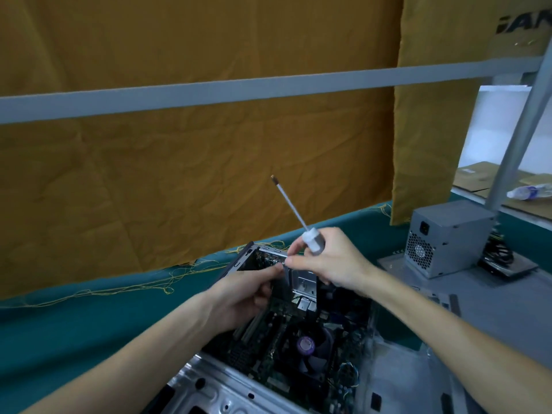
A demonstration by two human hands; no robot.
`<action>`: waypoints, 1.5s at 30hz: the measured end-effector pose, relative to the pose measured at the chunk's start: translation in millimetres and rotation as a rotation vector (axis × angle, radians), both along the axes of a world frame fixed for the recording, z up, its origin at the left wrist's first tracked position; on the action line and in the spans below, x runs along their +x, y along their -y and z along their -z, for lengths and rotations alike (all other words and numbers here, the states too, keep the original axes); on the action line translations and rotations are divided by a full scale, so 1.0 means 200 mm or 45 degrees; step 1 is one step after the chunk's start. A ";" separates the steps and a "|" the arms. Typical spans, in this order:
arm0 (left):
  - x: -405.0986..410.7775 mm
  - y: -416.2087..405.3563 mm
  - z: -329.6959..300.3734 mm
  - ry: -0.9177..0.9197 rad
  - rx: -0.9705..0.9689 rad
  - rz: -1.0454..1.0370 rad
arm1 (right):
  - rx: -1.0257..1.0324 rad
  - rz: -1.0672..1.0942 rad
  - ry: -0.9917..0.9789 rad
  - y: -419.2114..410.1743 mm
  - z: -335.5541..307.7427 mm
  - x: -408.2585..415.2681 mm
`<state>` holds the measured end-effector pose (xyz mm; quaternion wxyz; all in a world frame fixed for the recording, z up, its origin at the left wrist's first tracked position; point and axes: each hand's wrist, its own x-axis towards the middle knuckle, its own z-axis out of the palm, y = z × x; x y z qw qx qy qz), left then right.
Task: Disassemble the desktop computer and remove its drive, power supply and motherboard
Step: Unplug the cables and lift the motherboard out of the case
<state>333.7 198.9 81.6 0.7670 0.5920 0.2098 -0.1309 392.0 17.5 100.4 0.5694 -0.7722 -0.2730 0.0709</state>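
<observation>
- The ochre cloth point(191, 180) hangs as a backdrop behind the bench; its frayed lower hem trails loose yellow threads onto the green table cover point(89, 324), and a grey rail point(209, 91) crosses in front of it.
- The desktop case point(268, 369) lies open on its side on the green cover, its long axis running from the near bottom edge away toward the cloth; its near end is cut off by the bottom of the view, and the forearms hide parts of both sides.
- The motherboard point(280, 333) sits inside the case, dark and hard to read; a round cooler fan point(307, 345) stands on it near the middle.
- The power supply point(445, 240) stands out of the case on a grey panel point(507, 294) at the right, well apart from the case, its vented face toward the camera; a bundle of black cables behind it is partly hidden.
- The right hand point(331, 258) grasps a screwdriver point(298, 222) by its pale handle, the shaft pointing up and left, tip in free air before the cloth; thumb and forefinger also meet at a small blurred object that cannot be identified.
- The left hand point(239, 297) is curled over the case's far end, fingertips at a metal bracket point(301, 282); whether it grips anything cannot be told.
</observation>
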 end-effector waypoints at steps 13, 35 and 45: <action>0.05 0.14 -0.13 0.130 -0.225 -0.134 | 0.014 0.230 0.565 0.02 0.01 0.02; 0.31 0.26 0.21 1.060 1.807 0.175 | -0.608 0.921 -0.085 0.92 0.58 0.57; 0.33 0.24 0.23 1.086 1.896 0.199 | -0.772 1.077 -0.064 0.88 0.67 0.61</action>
